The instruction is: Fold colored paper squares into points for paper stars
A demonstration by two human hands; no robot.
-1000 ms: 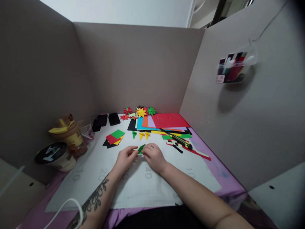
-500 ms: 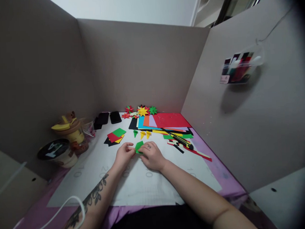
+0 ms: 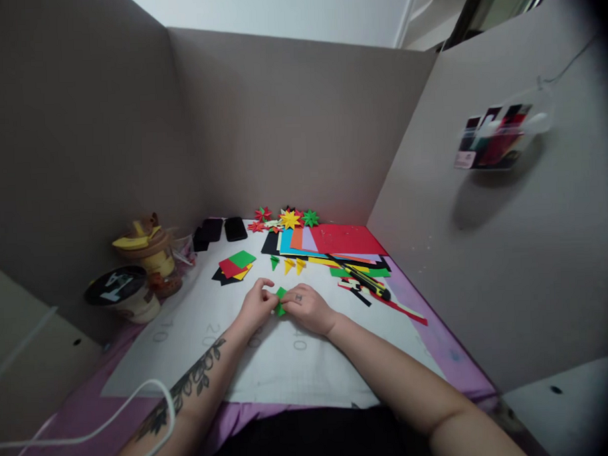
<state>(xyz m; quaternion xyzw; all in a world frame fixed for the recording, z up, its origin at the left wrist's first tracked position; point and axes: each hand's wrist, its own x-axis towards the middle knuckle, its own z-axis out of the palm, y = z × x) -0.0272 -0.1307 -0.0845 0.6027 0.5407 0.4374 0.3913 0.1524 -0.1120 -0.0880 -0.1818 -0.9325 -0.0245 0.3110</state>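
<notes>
Here, left fingers [image 3: 270, 300], right fingers [image 3: 290, 299] closely pinching angular green paper [image 3: 280, 293], white sheet [image 3: 319, 377] beneath

Mat [image 3: 289, 381] spread on table [image 3: 463, 359]. Paper piece [image 3: 280, 292] between left hand [image 3: 257, 303] and right hand [image 3: 309, 308], over the mat. Just beyond: three folded pieces [image 3: 288, 266] in a row. Left of these, overlapping paper squares [image 3: 230, 266]. Behind and to the right, stacked sheets [image 3: 344, 240]; paper stars [image 3: 290, 220] at the back, near the rear wall [image 3: 290, 122]. Right of hands: knife [image 3: 374, 285], strips [image 3: 409, 312] beside it. Far left: tub [image 3: 143, 307] in front, pot [image 3: 158, 261] behind.
</notes>
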